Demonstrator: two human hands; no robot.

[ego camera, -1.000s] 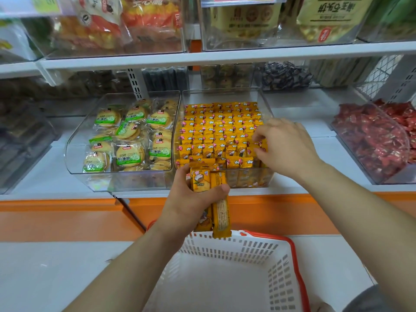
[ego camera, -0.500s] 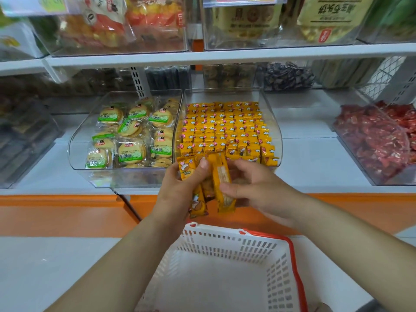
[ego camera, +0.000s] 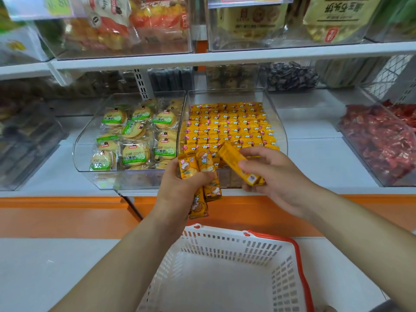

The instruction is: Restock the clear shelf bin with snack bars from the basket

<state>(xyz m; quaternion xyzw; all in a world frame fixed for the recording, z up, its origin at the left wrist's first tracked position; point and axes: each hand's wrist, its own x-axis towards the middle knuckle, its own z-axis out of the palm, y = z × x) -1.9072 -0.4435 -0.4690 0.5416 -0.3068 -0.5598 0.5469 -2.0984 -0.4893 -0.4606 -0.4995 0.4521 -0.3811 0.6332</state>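
White shelving [ego camera: 315,163] carries your clear plastic shelf bin [ego camera: 279,122], nearly full. At its front edge your left hand [ego camera: 177,190] grips a bunch of yellow wrapped snack bars [ego camera: 203,174]; your right hand [ego camera: 276,174], merely reaching in half a second ago, now pinches one bar [ego camera: 234,162] pulled free, so placing comes next.

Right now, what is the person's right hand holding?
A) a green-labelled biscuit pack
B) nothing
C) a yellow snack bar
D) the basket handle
C: the right hand pinches a yellow snack bar just in front of the clear bin, while the left hand grips the other bars.
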